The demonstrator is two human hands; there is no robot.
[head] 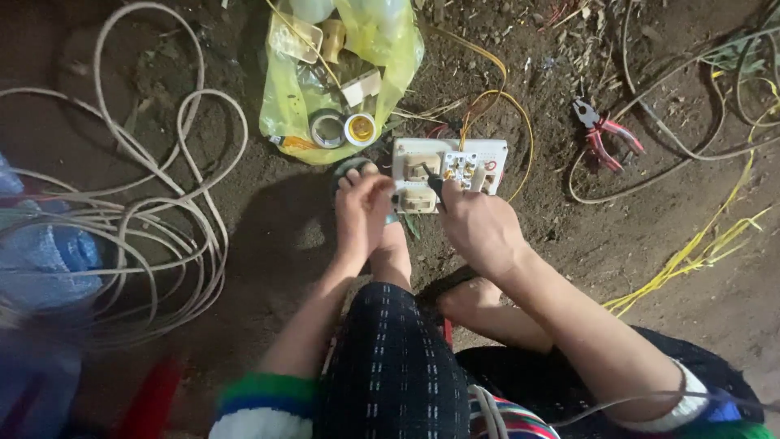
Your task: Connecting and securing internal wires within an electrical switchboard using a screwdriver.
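White plastic switch board [449,173] lying flat on dirt ground [268,219], just ahead of bare feet. Right hand [479,228] clenched round dark-handled screwdriver [434,185], tip on board face. Left hand [361,210] gripping small dark round part at board's left edge; what exactly, cannot tell. Best to keep tool upright, press steady, hold board firm against soft soil. Yellow wires [496,102] thin, curling behind board. Crinkled yellow bag [280,106] near. Red-handled pliers [605,134] apart, right. Pale cable coils [154,211] left.

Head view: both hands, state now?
Left hand: fingers curled at the left edge of the white switch board; grip cannot be told.
Right hand: closed on a dark-handled tool, tip on the board.
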